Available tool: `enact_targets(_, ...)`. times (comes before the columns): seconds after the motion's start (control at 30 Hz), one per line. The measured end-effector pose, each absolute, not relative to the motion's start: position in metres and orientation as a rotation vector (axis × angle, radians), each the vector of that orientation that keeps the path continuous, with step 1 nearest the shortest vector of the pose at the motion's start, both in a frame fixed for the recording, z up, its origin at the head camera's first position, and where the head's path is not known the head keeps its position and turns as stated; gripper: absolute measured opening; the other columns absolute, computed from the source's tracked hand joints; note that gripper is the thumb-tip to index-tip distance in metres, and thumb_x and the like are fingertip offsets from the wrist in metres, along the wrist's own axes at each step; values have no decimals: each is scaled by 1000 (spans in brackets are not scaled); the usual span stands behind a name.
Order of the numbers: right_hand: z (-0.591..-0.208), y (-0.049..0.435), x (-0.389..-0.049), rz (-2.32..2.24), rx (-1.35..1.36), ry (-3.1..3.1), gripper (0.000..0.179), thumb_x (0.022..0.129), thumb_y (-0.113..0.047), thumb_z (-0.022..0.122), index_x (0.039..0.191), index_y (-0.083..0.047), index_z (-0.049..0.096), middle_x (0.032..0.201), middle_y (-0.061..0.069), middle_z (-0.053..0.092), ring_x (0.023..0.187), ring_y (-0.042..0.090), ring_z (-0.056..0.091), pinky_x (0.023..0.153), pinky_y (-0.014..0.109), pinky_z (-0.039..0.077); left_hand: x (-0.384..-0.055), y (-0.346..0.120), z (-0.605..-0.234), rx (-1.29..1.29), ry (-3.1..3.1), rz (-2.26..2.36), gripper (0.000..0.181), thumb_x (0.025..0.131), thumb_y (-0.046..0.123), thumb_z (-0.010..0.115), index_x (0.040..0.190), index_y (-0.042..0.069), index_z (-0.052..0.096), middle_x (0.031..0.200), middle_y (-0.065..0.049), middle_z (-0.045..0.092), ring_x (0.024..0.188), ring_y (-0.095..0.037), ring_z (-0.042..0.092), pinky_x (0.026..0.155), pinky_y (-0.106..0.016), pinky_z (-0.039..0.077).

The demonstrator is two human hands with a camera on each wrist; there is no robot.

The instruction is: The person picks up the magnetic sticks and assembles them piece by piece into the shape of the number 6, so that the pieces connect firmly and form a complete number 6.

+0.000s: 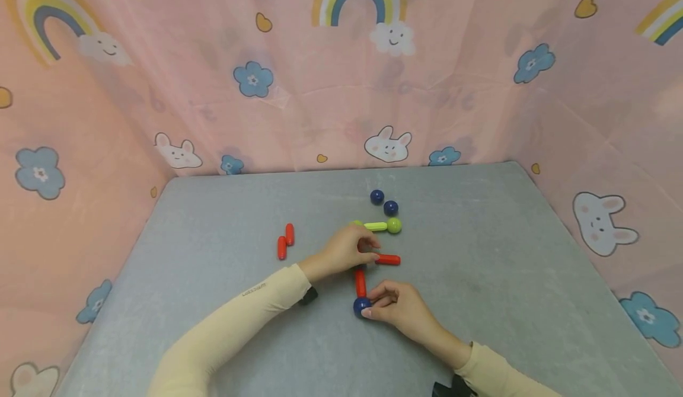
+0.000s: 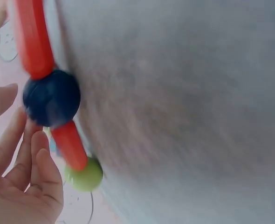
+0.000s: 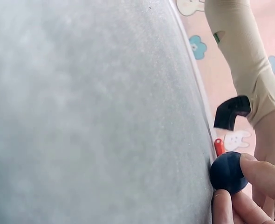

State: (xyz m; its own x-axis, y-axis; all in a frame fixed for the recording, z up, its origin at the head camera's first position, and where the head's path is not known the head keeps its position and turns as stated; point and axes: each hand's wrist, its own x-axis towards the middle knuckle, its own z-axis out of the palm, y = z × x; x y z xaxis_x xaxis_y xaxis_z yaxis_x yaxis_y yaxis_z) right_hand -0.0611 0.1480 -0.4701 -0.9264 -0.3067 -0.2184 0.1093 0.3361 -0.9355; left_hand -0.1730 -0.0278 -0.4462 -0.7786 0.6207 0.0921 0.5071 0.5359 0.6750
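While my right hand (image 1: 402,311) pinches a glossy dark-blue ball (image 1: 361,307) between thumb and fingers, my left hand (image 1: 344,253) sits farther up, its fingers loosely bent and parted beside a second dark-blue ball (image 2: 52,98); I cannot tell whether it grips anything. A red, plastic-looking rod (image 1: 360,283) joins those two balls on the grey table (image 1: 480,278). Another red rod (image 1: 388,259) points rightward from my left fingertips. Beyond lies a lime-green rod (image 1: 376,226) with a lime-green ball (image 1: 394,226) at its right end. Two loose navy balls (image 1: 391,208) are farther back, and two short red rods (image 1: 281,247) lie off to the left.
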Motion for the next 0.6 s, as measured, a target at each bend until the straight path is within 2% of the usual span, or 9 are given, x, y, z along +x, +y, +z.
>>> enact_targets(0.3, -471, 145, -61, -1592, -147, 2275, 34, 75, -23, 87, 98, -3, 71, 86, 8, 75, 74, 14, 69, 62, 24, 53, -165, -81, -429, 780, 2545, 1250, 18, 89, 16, 73, 105, 8, 72, 94, -1, 71, 86, -9, 62, 80, -23, 52)
enact_targets(0.6, -469, 145, -60, -1589, -120, 2276, 34, 74, -23, 87, 98, -5, 71, 85, 7, 75, 74, 14, 68, 62, 24, 52, -154, -130, -439, 641, 2638, 1318, 17, 87, 14, 75, 102, 6, 74, 89, -2, 72, 80, -7, 63, 75, -23, 52)
